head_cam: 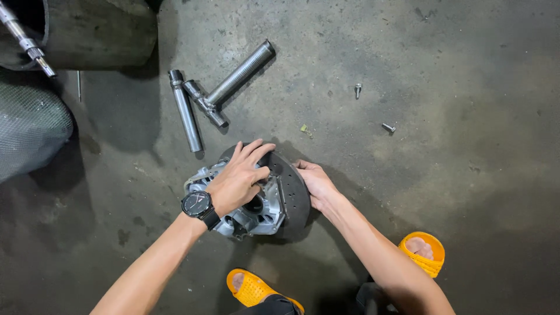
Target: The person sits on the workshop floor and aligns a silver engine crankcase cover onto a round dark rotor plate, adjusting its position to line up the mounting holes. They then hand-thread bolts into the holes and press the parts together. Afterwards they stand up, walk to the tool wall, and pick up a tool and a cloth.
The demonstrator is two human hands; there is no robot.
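The floor [466,175] is bare grey concrete, stained with dark oily patches and lighter worn areas; a dark round drum [99,32] stands at the top left; a grey mesh-covered bundle [29,128] lies below it; light falls evenly, with soft shadows.

Both hands grip a grey metal assembly [262,204] on the concrete floor [437,87] — left hand [239,181] on top, right hand [315,182] at its dark disc edge — steel tubes [204,99] nearby.
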